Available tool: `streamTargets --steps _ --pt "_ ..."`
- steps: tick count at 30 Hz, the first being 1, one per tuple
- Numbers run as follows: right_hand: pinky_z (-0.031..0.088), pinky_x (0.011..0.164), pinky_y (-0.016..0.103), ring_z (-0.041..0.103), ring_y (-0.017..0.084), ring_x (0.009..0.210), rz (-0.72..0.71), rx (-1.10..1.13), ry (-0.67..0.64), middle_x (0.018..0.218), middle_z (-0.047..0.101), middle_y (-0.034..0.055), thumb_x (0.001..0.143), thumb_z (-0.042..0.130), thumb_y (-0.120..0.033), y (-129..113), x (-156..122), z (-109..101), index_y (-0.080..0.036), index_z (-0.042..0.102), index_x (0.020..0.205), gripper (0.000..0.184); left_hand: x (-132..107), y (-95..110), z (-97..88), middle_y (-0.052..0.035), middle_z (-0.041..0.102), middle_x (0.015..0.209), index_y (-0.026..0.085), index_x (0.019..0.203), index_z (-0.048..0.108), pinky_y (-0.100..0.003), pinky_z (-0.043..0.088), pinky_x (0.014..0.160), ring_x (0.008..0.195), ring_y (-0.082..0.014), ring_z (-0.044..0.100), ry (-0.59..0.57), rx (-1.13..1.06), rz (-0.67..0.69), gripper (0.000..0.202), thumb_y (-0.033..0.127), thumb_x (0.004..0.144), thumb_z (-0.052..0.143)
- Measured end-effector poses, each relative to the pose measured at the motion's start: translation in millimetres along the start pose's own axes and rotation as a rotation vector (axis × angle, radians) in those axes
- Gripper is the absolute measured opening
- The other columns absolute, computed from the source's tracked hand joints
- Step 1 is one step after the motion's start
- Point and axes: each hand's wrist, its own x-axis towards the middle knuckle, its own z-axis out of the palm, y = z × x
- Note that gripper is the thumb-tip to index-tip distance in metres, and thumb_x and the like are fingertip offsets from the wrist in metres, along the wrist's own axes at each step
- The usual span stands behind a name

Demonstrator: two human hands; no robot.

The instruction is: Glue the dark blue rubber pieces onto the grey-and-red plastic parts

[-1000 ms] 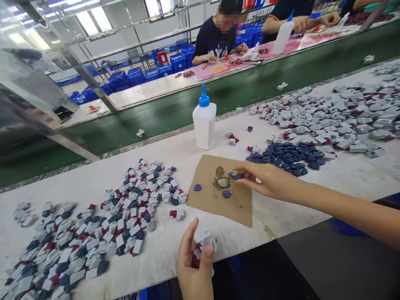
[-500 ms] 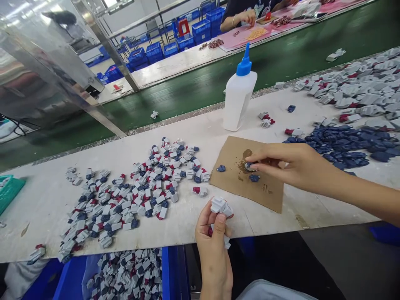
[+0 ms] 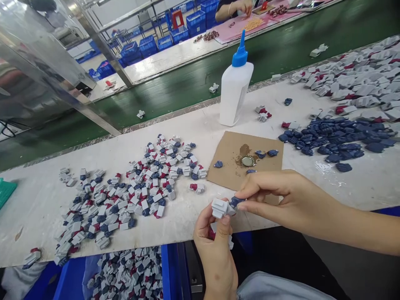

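Note:
Low at the table's front edge, my left hand (image 3: pixel 215 246) is closed around a grey plastic part (image 3: pixel 220 207); more grey and dark red pieces show lower in its palm. My right hand (image 3: pixel 275 196) pinches a small dark blue plastic piece (image 3: pixel 236 201) against the right end of that grey part. Behind them a brown cardboard sheet (image 3: pixel 215 177) bears a round metal bottle cap (image 3: pixel 247 161) amid wet brown stains. Several loose blue pieces (image 3: pixel 272 153) lie on the cardboard. A white squeeze bottle (image 3: pixel 235 93) with a blue nozzle stands upright behind it.
Left lies a heap of assembled grey, red and blue parts (image 3: pixel 125 200). A blue bin (image 3: pixel 167 271) of similar parts sits below the edge. Right are piles of blue pieces (image 3: pixel 346 137) and grey parts (image 3: pixel 356 83). Beyond runs a green conveyor (image 3: pixel 175 87); a co-worker's hand (image 3: pixel 243 7) is across it.
My right hand has moved from the bottle cap toward me and left, bringing a blue piece to the grey part in my left hand. The cap is now uncovered. The view has shifted slightly.

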Motion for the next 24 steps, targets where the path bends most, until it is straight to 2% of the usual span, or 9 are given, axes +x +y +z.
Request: streamTargets --steps 5,10,13,15,17,19,21,22,24 --pt "0.047 0.054 0.018 0.06 0.009 0.062 -0.118 -0.034 -0.037 0.071 0.065 0.0011 0.084 0.06 -0.025 0 -2 3 -0.017 0.066 0.078 0.012 -4 -8 -5.0 -0.0016 0.073 0.084 0.024 0.088 0.075 -0.02 0.05 0.073 0.084 -0.0146 0.066 0.067 0.16 0.117 0.029 0.033 0.062 0.081" --pt "0.046 0.053 0.018 0.057 0.009 0.059 -0.058 0.071 -0.036 0.067 0.062 0.0005 0.083 0.061 -0.027 10 1 15 -0.016 0.064 0.074 0.014 1 -12 -6.2 -0.0025 0.074 0.083 0.022 0.09 0.074 -0.021 0.05 0.068 0.078 -0.0145 0.066 0.058 0.161 0.116 0.03 0.04 0.065 0.078" --pt "0.046 0.055 0.019 0.059 0.01 0.061 0.023 0.12 -0.072 0.069 0.063 0.0011 0.083 0.059 -0.031 22 11 27 -0.015 0.061 0.078 0.016 16 -2 -13.6 -0.0044 0.074 0.086 0.02 0.096 0.073 -0.024 0.05 0.069 0.076 -0.0158 0.066 0.02 0.301 0.147 0.034 0.04 0.068 0.075" --pt "0.046 0.056 0.02 0.059 0.011 0.062 0.025 0.125 -0.081 0.071 0.064 0.001 0.083 0.06 -0.03 28 21 37 -0.015 0.059 0.079 0.015 25 12 -23.5 -0.0052 0.073 0.094 0.02 0.102 0.072 -0.026 0.05 0.073 0.074 -0.015 0.065 0.034 0.47 0.235 0.036 0.04 0.072 0.072" --pt "0.045 0.056 0.02 0.059 0.01 0.063 -0.011 0.112 -0.075 0.071 0.064 0.0004 0.082 0.061 -0.026 29 34 50 -0.015 0.058 0.079 0.011 29 26 -36.0 -0.0049 0.07 0.106 0.023 0.108 0.069 -0.026 0.049 0.07 0.068 -0.0125 0.062 0.149 0.615 0.351 0.04 0.041 0.073 0.07" --pt "0.045 0.057 0.019 0.058 0.01 0.062 -0.052 0.055 -0.094 0.07 0.063 -0.0004 0.085 0.059 -0.023 25 50 65 -0.015 0.057 0.08 0.009 27 38 -48.8 -0.0049 0.068 0.109 0.023 0.11 0.067 -0.025 0.045 0.062 0.065 -0.0121 0.059 0.384 0.679 0.478 0.041 0.045 0.075 0.067" --pt "0.046 0.058 0.021 0.059 0.011 0.064 -0.087 -0.047 -0.13 0.072 0.064 0.0009 0.088 0.056 -0.021 19 66 78 -0.014 0.058 0.083 0.009 23 42 -59.0 -0.0055 0.066 0.105 0.022 0.107 0.066 -0.025 0.042 0.059 0.071 -0.0147 0.057 0.59 0.75 0.593 0.038 0.047 0.079 0.062" --pt "0.046 0.061 0.023 0.06 0.013 0.068 -0.106 -0.104 -0.137 0.076 0.065 0.0031 0.088 0.056 -0.021 16 72 83 -0.013 0.059 0.085 0.009 21 42 -62.2 -0.0058 0.066 0.099 0.021 0.104 0.066 -0.026 0.041 0.061 0.074 -0.0162 0.057 0.633 0.813 0.653 0.035 0.046 0.08 0.06" --pt "0.047 0.069 0.03 0.06 0.019 0.082 -0.154 -0.189 -0.129 0.089 0.065 0.0091 0.088 0.056 -0.023 10 83 85 -0.012 0.062 0.09 0.013 20 39 -64.5 -0.0061 0.064 0.088 0.02 0.101 0.066 -0.029 0.043 0.066 0.075 -0.0182 0.057 0.57 0.981 0.768 0.032 0.043 0.079 0.062"
